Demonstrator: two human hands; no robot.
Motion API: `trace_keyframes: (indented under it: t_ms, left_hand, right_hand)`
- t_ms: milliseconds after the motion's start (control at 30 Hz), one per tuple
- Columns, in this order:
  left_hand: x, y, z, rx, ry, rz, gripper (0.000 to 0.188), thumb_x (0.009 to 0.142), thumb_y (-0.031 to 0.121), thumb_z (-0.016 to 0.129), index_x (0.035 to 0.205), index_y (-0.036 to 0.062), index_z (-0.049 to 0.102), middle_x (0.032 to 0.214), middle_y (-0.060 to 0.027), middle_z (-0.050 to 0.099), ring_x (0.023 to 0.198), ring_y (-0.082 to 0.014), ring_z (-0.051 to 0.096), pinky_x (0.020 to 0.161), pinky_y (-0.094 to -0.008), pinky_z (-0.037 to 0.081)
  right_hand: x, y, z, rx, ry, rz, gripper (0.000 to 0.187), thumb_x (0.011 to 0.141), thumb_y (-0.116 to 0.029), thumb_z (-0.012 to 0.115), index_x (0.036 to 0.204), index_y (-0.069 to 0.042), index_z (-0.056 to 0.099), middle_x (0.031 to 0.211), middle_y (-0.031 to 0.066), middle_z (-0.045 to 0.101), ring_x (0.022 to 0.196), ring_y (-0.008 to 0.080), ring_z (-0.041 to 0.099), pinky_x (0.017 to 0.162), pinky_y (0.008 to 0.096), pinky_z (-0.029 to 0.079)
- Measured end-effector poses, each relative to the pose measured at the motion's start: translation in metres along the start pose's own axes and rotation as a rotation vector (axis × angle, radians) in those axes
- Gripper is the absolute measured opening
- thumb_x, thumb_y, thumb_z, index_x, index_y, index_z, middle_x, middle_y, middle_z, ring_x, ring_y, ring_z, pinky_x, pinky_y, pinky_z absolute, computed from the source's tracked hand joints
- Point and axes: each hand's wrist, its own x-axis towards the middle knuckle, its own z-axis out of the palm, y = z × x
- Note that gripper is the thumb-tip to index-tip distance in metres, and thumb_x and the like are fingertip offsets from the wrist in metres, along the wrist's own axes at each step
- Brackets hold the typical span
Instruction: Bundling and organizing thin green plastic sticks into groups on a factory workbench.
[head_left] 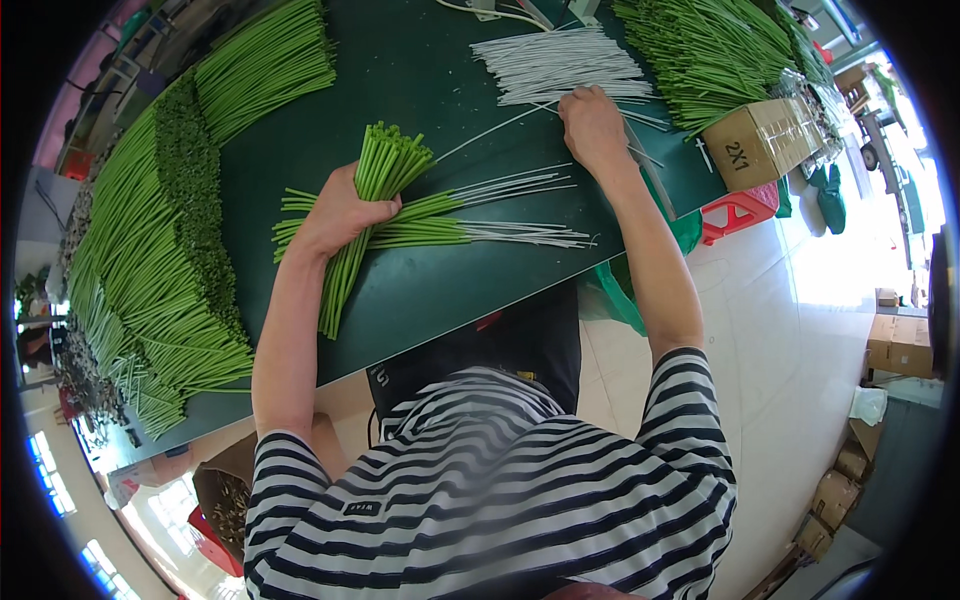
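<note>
My left hand [343,212] is wrapped round a thick bundle of green plastic stems [392,158], which leans upright over the table. Stretched toward the back, my right hand [594,128] has its fingers pinched at the near edge of a pile of white wires [560,66]. A single white wire [490,132] runs between those fingers and the top of the bundle. Beneath and beside the bundle lie green stems with white wires sticking out of them [425,231], their wire ends pointing right.
Large heaps of green stems cover the left [135,270] and back right [700,55] of the dark green table [440,310]. A cardboard box [762,145] sits at the right on a red stool [738,212]. A metal strip [652,172] lies near the right edge.
</note>
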Motion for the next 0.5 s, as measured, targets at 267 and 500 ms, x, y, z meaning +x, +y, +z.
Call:
trace_keyframes:
  t_ms: [267,500]
  left_hand:
    - [0.0,0.003,0.001,0.01,-0.001,0.011,0.033,0.08,0.005,0.079,0.11,-0.0045,0.071,0.097,-0.0074,0.075,0.091,-0.015,0.069,0.089,-0.0304,0.054]
    - [-0.001,0.002,-0.001,0.012,0.01,0.019,0.033,0.08,0.006,0.079,0.11,-0.0045,0.071,0.098,-0.007,0.075,0.091,-0.0144,0.069,0.089,-0.0302,0.054]
  right_hand:
    - [-0.037,0.009,-0.023,0.192,-0.042,0.16,0.006,0.098,-0.006,0.061,0.101,-0.003,0.066,0.11,0.018,0.069,0.103,0.0412,0.067,0.089,0.0506,0.053]
    - [-0.043,-0.005,-0.058,0.335,-0.101,0.086,0.015,0.099,-0.014,0.065,0.108,-0.009,0.076,0.105,0.014,0.071,0.1,0.0394,0.069,0.084,0.0491,0.056]
